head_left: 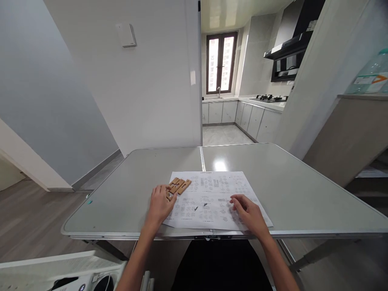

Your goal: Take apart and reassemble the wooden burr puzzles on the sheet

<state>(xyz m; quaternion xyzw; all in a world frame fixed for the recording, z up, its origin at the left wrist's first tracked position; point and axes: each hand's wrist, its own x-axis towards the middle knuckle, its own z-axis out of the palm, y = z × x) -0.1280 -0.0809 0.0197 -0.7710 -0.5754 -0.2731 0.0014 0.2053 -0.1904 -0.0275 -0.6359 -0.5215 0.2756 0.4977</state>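
Note:
A printed white sheet [212,194] lies on the table, with rows of small diagrams. Several flat wooden pieces with cut-out slots [178,185] sit on its upper left part. My left hand [160,204] is closed around the nearest wooden piece, with thumb and fingers on either side; the hand partly hides it. Over the right part of the sheet, my right hand [248,212] rests with fingers curled and the thumb close to the index finger. Whatever may be between those fingertips is hidden. Two small dark shapes [200,206] show on the sheet between my hands.
The pale folding table [303,194] has a metal centre seam and a raised metal rim. A white bin [60,262] with items stands below it at the left. At the far right, a large plastic bottle [371,74] stands on a ledge. A kitchen lies beyond the doorway.

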